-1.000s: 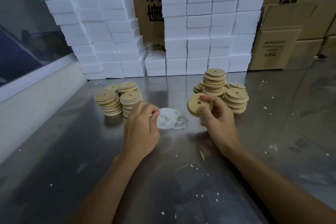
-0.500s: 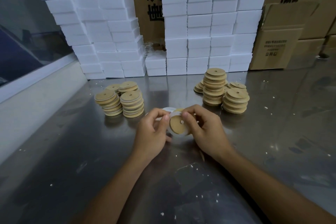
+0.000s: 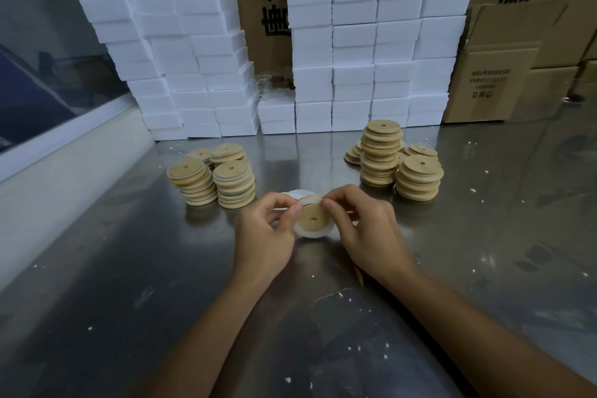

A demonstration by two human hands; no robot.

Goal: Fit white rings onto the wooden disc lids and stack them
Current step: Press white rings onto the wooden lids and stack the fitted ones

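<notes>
Gripping ringed disc (image 3: 312, 218) — 2 hands (image 3: 265, 233), carton (image 3: 487, 84) print seemingly illegible

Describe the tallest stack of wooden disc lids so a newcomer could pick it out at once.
Start at the right-hand wall of white foam blocks at the back of the steel table. Just in front stands the tallest stack of wooden disc lids. It rises above the shorter stack to its right, and its lids show no white rings.

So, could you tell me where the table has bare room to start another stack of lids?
Free: the steel between the left stacks and right stacks, and right of those. Crowded: the back edge along the foam blocks, and around both hands.
</notes>
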